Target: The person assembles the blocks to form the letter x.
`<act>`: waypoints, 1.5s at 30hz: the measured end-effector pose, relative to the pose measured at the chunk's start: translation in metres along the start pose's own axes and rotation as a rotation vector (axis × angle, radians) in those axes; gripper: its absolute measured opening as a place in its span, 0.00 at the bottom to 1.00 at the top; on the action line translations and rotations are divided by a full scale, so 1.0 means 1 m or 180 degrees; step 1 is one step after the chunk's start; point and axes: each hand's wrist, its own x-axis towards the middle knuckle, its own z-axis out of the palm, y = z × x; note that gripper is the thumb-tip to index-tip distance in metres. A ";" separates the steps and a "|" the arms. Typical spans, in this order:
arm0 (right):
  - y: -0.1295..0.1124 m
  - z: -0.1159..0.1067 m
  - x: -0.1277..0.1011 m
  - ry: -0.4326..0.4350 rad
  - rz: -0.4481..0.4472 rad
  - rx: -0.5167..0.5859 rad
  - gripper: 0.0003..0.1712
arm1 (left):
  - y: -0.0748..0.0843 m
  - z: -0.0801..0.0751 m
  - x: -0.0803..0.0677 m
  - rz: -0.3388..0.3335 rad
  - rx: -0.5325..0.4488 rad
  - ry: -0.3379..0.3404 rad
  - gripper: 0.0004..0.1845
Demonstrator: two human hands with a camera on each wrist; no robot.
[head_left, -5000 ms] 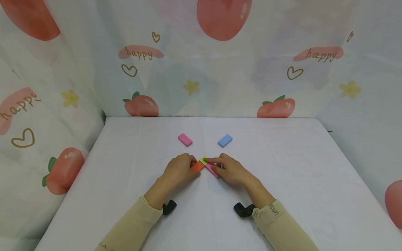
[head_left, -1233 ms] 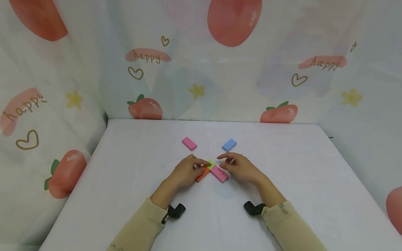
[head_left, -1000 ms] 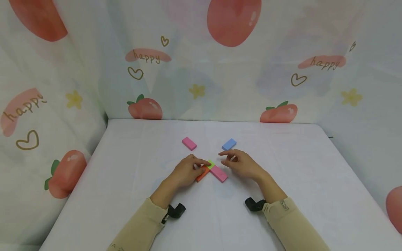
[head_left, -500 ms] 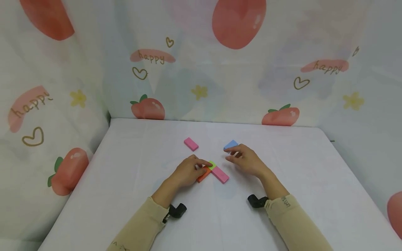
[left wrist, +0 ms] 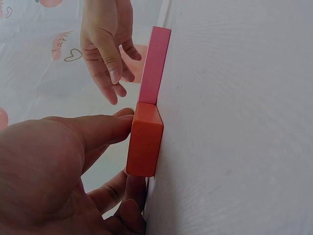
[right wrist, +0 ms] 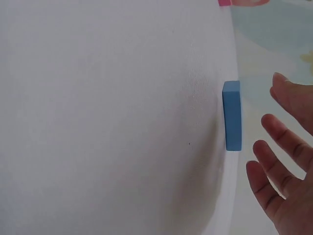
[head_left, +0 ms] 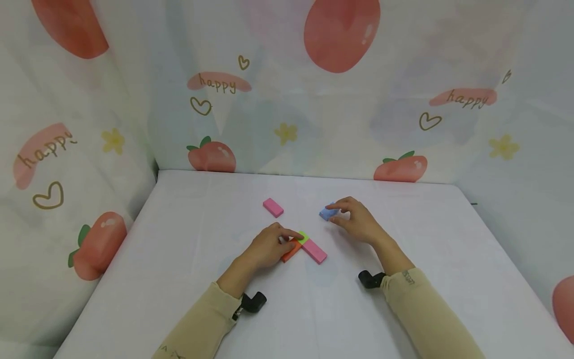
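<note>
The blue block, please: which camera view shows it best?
The right wrist view: the blue block lies unobstructed, clear of the right hand. The head view shows it small, partly hidden by the fingers. The left wrist view misses it.

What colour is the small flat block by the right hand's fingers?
Blue: the blue rectangular block, clearest in the right wrist view.
</note>
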 end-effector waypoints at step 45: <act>0.035 -0.004 0.044 -0.0633 -0.0439 -0.0045 0.22 | -0.002 0.002 0.003 0.0029 0.0020 -0.0027 0.13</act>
